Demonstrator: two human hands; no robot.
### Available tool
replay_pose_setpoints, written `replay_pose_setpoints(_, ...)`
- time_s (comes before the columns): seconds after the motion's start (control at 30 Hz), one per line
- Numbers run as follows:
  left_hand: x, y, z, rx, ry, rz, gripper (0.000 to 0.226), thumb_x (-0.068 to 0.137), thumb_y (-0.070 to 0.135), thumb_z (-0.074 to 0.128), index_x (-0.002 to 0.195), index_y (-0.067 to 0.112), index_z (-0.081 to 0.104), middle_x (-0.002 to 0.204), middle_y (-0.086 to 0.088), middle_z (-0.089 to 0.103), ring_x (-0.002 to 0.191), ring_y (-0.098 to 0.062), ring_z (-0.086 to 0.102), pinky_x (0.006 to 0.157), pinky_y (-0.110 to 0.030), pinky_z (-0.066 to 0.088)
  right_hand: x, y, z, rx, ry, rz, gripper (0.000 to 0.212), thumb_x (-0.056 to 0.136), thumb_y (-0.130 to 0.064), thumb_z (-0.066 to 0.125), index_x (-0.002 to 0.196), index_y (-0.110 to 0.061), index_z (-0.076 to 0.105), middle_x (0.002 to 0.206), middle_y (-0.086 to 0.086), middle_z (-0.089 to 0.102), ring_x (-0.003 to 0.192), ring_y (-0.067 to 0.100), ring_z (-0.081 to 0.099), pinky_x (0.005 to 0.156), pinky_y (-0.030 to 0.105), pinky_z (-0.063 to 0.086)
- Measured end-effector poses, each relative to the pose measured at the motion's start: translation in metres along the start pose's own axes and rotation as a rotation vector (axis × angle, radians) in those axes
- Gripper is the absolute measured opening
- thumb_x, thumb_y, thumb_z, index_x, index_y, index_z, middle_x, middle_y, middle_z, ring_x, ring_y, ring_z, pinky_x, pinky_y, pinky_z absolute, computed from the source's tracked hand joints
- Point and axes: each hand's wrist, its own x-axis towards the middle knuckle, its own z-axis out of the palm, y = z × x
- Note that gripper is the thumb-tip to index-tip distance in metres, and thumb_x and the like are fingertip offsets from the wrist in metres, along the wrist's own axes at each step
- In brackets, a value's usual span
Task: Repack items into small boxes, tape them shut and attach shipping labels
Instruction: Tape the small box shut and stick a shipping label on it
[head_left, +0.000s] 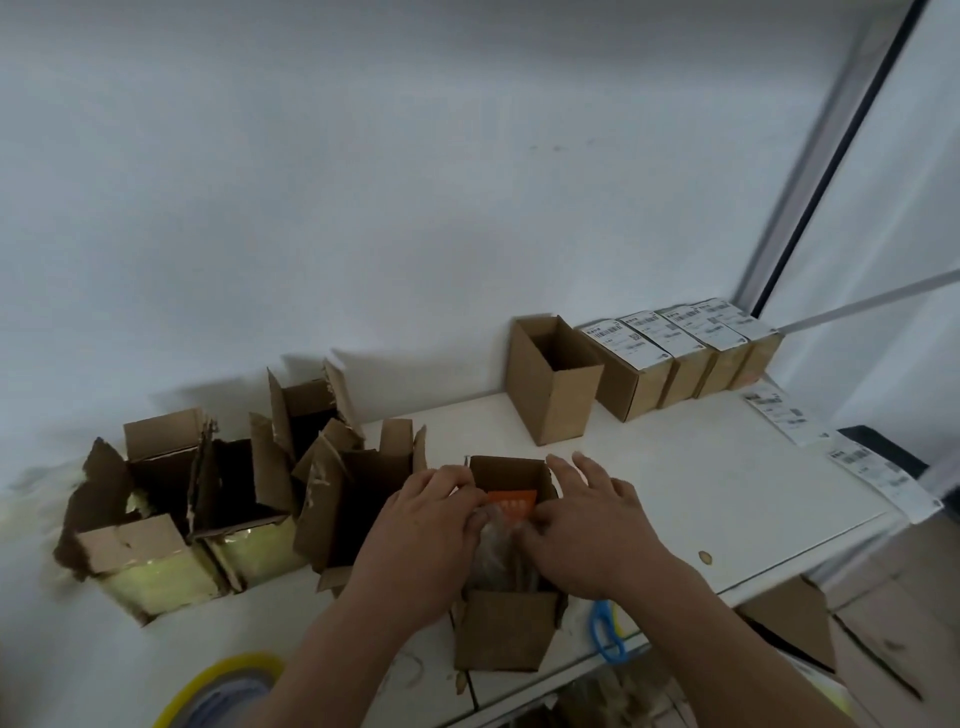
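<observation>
**Q:** Near the front edge of the white counter, what sits in the middle?

**A:** A small open cardboard box, flaps up. Everything else is placed from it. Both hands reach into its top. The left hand and the right hand have fingers curled around a clear plastic packet with an orange card at its far end. The packet lies partly inside the box.

**Q:** What lies to the left of that box?

**A:** A cluster of torn, opened cartons, some wrapped in yellowish tape, just beside it. Nearer the viewer on that side is a roll of yellow tape, partly cut off by the frame.

**Q:** And behind or right of it?

**A:** Behind and to the right stands an empty upright box. Touching that is a row of four sealed boxes with white labels on top. Farther right, loose shipping labels lie flat. Just right of the box, at the counter edge, are blue-handled scissors.
</observation>
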Motion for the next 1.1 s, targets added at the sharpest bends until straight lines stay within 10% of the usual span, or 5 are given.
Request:
replay_pose_setpoints(0.23,-0.002,0.005,0.007,0.031,0.044,0.032,0.056,0.095,0.048,0.010,0.131,0.037,0.052,0.140,0.014,0.039,0.131,-0.008,0.037,0.115,-0.029,0.018,0.007,-0.006,-0.007,-0.042,-0.107,0.121,0.041,0.093,-0.044,0.052,0.127,-0.021,0.054,0.124,0.002,0.053,0.117,0.024,0.046,0.101,0.042,0.033)
replay_pose_setpoints(0.67,-0.003,0.003,0.008,-0.047,0.035,-0.039,0.046,0.102,0.047,0.017,0.127,0.037,0.054,0.134,0.018,0.037,0.116,-0.004,0.041,0.108,-0.024,0.028,0.018,0.001,-0.005,0.109,-0.101,0.037,0.046,0.090,-0.032,0.063,0.134,-0.040,0.049,0.149,0.002,0.028,0.131,0.027,0.038,0.109,0.045,0.031)
replay_pose_setpoints(0.87,0.000,0.007,0.007,-0.052,0.031,-0.032,0.038,0.103,0.045,0.024,0.127,0.037,0.053,0.133,0.019,0.034,0.111,-0.002,0.042,0.105,-0.022,0.029,0.025,0.016,-0.001,0.230,-0.103,0.120,0.013,0.087,-0.038,0.067,0.095,-0.036,0.057,0.111,-0.002,0.051,0.100,0.018,0.055,0.095,0.041,0.049)
replay_pose_setpoints(1.03,0.000,0.010,0.006,-0.058,0.078,-0.009,0.058,0.095,0.056,0.007,0.122,0.038,0.055,0.131,0.019,0.037,0.116,0.000,0.041,0.114,-0.028,0.025,0.031,0.021,0.004,0.274,-0.086,0.094,0.014,0.090,-0.029,0.064,0.103,-0.035,0.061,0.112,-0.004,0.054,0.100,0.015,0.054,0.093,0.033,0.050)
replay_pose_setpoints(1.1,-0.002,0.011,0.006,-0.040,0.082,0.017,0.038,0.099,0.049,0.029,0.120,0.036,0.058,0.129,0.015,0.042,0.119,-0.002,0.044,0.116,-0.033,0.028,0.030,0.021,0.004,0.365,-0.093,-0.003,0.025,0.090,-0.034,0.064,0.115,-0.033,0.062,0.122,-0.004,0.045,0.106,0.014,0.047,0.095,0.028,0.042)
